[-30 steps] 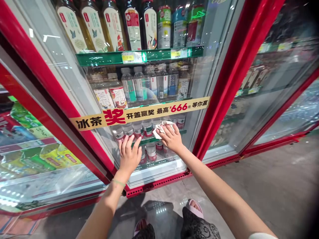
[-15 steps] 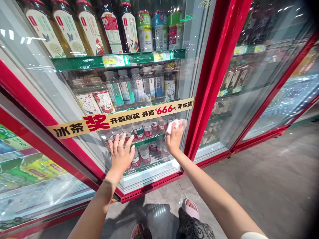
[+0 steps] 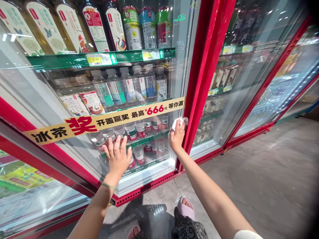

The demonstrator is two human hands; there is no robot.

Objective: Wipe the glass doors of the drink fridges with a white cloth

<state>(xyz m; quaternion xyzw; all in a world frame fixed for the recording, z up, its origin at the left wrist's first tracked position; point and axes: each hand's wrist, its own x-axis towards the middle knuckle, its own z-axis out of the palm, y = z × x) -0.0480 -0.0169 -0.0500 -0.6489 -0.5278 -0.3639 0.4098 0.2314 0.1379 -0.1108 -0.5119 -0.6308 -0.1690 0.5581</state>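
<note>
My left hand (image 3: 117,154) is spread out against the glass door (image 3: 159,156) of a drinks cooler, below the left half of a yellow banner sticker (image 3: 99,122). Nothing is held in it. A crumpled white tissue (image 3: 178,122) is under the fingers of my right hand (image 3: 176,136). That hand presses it to the glass at the door's right side, next to the red frame (image 3: 196,93). Behind the glass, bottles (image 3: 129,131) with red labels stand on a low shelf, with larger bottles (image 3: 114,88) on the shelf above.
A second glass-doored cooler (image 3: 214,126) adjoins on the right, with more coolers beyond it. At the lower left, yellow packets (image 3: 27,176) show inside another cabinet. Grey floor (image 3: 244,179) spreads to the right. My feet in pink slippers (image 3: 185,209) stand just below the door.
My right hand has moved the tissue rightward across the glass, up to the red frame. My left hand stays spread at nearly the same place on the door. The view has shifted slightly.
</note>
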